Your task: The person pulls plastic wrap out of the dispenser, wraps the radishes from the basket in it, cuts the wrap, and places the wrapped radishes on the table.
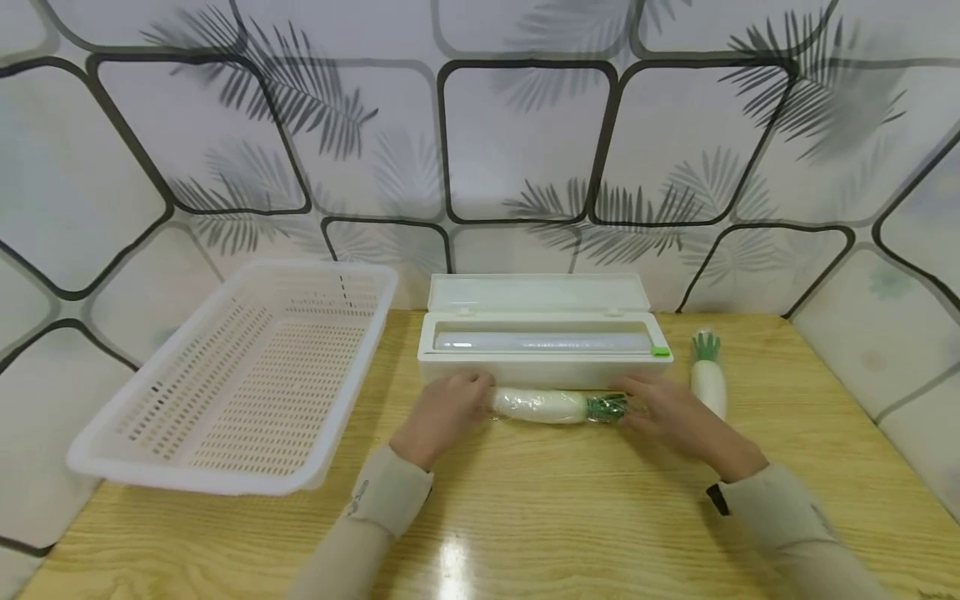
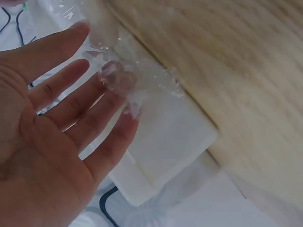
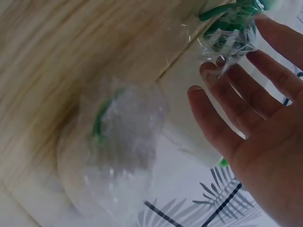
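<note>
A white radish (image 1: 542, 406) with green leaf stubs lies sideways in clear cling film on the table, in front of a white cling film box (image 1: 543, 369). At the radish's left end, my left hand (image 1: 450, 412) touches the loose film (image 2: 118, 78) with spread, nearly straight fingers. My right hand (image 1: 675, 417) is at the leafy end; its relaxed fingers touch the crumpled film around the green stubs (image 3: 232, 30), thumb apart from the fingertips. The box's lid (image 1: 536, 292) stands up, showing a film roll (image 1: 543, 342) inside.
A second white radish (image 1: 708, 385) with green stubs lies right of the box, partly behind my right forearm. On the left stands a large white plastic basket (image 1: 337, 400) with slotted sides. A patterned covering (image 1: 525, 142) rises behind the wooden table (image 1: 562, 517) and at both sides.
</note>
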Tool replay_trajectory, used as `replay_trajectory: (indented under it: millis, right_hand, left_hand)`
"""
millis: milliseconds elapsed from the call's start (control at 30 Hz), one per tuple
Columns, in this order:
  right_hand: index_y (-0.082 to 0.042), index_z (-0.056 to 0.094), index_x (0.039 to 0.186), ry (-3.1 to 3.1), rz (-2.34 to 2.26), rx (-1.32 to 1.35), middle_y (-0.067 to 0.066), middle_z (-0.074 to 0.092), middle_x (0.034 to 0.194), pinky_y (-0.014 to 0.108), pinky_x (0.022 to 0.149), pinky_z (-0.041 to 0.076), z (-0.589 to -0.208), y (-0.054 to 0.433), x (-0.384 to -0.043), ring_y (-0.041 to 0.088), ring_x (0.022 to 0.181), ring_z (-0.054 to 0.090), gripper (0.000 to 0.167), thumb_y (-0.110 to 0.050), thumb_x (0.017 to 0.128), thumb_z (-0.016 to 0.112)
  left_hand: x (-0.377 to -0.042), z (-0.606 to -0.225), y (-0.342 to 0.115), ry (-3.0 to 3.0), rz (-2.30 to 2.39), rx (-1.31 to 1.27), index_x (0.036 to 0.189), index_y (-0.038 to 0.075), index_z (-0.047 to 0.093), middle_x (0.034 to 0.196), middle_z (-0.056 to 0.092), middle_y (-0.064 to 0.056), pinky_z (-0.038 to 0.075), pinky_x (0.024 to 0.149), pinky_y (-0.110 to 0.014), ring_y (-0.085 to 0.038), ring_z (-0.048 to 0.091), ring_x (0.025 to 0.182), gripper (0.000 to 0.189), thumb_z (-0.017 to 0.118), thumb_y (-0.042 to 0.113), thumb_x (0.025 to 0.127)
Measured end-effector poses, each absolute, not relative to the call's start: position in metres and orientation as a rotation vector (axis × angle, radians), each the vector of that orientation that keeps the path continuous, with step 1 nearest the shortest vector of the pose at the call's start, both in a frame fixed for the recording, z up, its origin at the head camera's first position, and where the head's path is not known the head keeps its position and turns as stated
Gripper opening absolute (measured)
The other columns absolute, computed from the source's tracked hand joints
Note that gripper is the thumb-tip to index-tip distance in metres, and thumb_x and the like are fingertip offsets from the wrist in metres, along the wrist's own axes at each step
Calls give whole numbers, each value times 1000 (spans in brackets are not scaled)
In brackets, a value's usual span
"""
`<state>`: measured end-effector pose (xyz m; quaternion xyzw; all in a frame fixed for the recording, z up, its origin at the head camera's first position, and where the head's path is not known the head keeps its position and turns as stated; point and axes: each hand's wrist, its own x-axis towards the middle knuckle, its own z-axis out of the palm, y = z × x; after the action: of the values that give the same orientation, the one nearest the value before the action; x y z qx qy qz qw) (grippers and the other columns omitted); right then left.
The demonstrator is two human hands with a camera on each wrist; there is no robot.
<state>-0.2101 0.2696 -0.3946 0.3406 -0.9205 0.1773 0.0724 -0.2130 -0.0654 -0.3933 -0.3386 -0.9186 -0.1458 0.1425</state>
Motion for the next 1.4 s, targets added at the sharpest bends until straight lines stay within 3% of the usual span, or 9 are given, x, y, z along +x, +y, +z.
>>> replay_trajectory:
  millis: [167,433,633,833,900,1100,1267,1400]
  right_hand:
    - [-3,66,113,-2836,485,1005,10,67,107,46,77,56,-399,264,-213,28,93,66,42,-1,76,86]
    - [-1,65,108,-2806,513,1068,9,66,101,42,73,55,-403,263,-217,25,88,63,37,5,76,82]
    - [10,66,115,-2887,964,1013,10,64,104,31,69,48,-403,273,-219,13,83,51,32,4,84,72]
    - [19,60,120,-2930,1328,901,19,68,109,27,76,52,-397,280,-220,7,90,58,33,-1,95,63]
    - [21,56,123,-2940,1466,838,20,66,105,27,77,54,-394,279,-218,7,87,58,32,-1,100,57]
    - [21,41,123,-2887,1870,473,7,53,73,36,71,61,-391,272,-212,20,64,64,30,-6,109,41]
    - [16,50,107,-2873,1825,306,7,55,73,33,69,61,-393,269,-210,18,67,65,19,-3,107,46]
    - [16,50,108,-2809,1858,189,6,56,74,33,67,61,-394,269,-211,13,64,60,17,0,104,52]
  left_hand:
    - [-218,-398,-58,-2700,-395,-967,93,3,63,85,68,-12,58,66,-38,-28,68,77,20,73,-9,81]
    - [-222,-402,-55,-2754,-343,-1027,98,3,67,87,70,-12,58,74,-38,-28,69,81,22,77,-6,81]
    - [-222,-401,-62,-2772,-556,-1125,104,0,63,85,65,-10,54,71,-36,-24,62,78,24,70,-10,84]
    - [-221,-399,-69,-2743,-724,-1138,115,-5,64,82,59,-5,51,67,-30,-15,51,71,29,62,-13,87]
    - [-221,-399,-70,-2729,-747,-1137,117,-6,65,83,60,-6,52,68,-30,-15,51,72,29,61,-12,89]
    - [-221,-401,-71,-2723,-846,-1105,118,-8,65,99,70,-15,57,79,-34,-21,65,84,21,60,-5,98]
    - [-220,-402,-71,-2681,-883,-1062,107,-6,66,101,70,-16,57,82,-36,-29,69,93,11,64,-5,96]
    - [-220,-400,-69,-2670,-943,-965,99,-4,68,97,66,-13,58,78,-33,-27,66,90,5,66,-5,95]
